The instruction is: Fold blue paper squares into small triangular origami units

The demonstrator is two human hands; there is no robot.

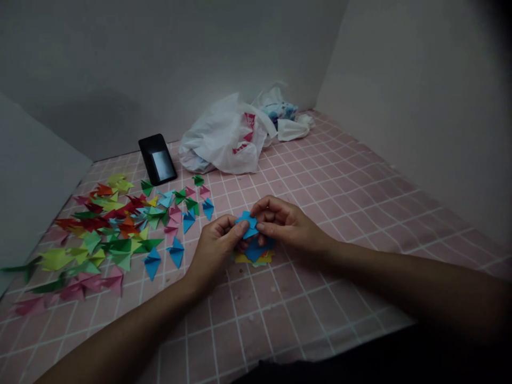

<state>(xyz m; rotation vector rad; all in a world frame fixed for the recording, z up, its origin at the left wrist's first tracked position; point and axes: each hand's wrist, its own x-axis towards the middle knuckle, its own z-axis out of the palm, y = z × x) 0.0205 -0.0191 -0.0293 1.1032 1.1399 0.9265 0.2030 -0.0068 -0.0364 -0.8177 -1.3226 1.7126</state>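
Between my two hands is a small piece of folded blue origami paper (248, 223), held above the tiled-pattern surface. My left hand (220, 237) pinches its left side, thumb on top. On its right edge, the thumb and fingers of my right hand (282, 221) are closed. Just below lies a small stack of coloured paper sheets (258, 250), blue on top with yellow and other colours showing under it; my hands partly hide it. Left of my left hand, several folded blue paper pieces (175, 253) rest on the surface.
A large spread of folded paper pieces (116, 246) in many colours covers the left side. Behind it a black phone or tablet (158, 160) leans near the wall. White plastic bags (228, 136) lie at the back. Walls enclose the pink checked surface (340, 181).
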